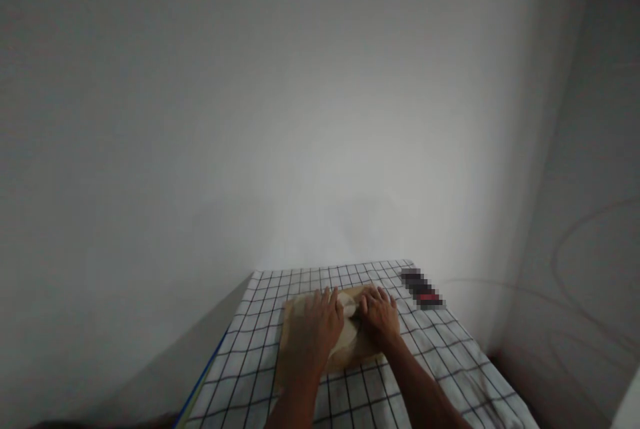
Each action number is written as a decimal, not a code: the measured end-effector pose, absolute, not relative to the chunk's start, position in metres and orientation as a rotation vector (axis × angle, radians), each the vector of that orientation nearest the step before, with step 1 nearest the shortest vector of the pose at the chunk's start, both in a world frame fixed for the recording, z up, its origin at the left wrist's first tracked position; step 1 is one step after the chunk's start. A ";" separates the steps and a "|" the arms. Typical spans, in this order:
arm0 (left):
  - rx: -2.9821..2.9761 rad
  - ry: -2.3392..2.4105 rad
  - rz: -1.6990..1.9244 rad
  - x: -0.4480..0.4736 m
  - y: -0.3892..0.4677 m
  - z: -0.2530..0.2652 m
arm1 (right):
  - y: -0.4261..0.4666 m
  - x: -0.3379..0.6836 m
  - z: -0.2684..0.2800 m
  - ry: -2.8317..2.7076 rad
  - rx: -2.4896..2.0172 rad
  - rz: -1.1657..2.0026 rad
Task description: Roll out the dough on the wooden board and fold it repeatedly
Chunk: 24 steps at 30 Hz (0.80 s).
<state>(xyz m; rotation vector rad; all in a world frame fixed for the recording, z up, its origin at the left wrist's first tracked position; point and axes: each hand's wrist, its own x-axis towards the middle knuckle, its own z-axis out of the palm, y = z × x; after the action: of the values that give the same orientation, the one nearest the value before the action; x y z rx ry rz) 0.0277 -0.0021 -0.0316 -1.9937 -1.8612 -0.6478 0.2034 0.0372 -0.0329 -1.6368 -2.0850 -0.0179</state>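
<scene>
A flat, tan, rectangular sheet (290, 332) lies on the checked tablecloth, with a paler patch (349, 306) between my hands. Whether it is paper, card or a thin board is hard to make out in the dim light. My left hand (325, 322) rests flat on its middle, fingers stretched forward and apart. Bent fingers of my right hand (380, 314) close over the sheet's right side near its far corner, the thumb turned toward the pale patch. My palms and fingers hide parts of the sheet.
The white tablecloth (245, 356) with dark grid lines covers a table standing against a pale wall (320, 116). A dark, blurred-out item with a red part (421, 289) lies at the table's right edge. Thin curved lines cross the right wall.
</scene>
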 end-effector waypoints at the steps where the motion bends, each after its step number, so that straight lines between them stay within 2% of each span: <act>1: -1.988 -1.871 -0.667 0.030 -0.006 -0.031 | 0.033 0.205 -0.033 -2.088 -1.646 -0.003; 9: -2.009 -1.891 -0.751 0.040 -0.024 -0.039 | 0.005 0.213 -0.023 -2.132 -1.678 -0.030; 14: -1.998 -1.917 -0.765 0.044 -0.041 -0.041 | -0.008 0.215 -0.039 -2.049 -1.656 -0.070; 24: -2.133 -1.789 -0.753 0.025 -0.063 -0.042 | -0.005 0.257 -0.027 -2.424 -1.236 -0.127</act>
<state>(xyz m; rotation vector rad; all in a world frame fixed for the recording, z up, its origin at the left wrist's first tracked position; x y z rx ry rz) 0.0249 -0.0626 -0.0417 -2.1333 -1.7889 -0.7532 0.2572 -0.0052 -0.0273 -1.2356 -2.4236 -0.1270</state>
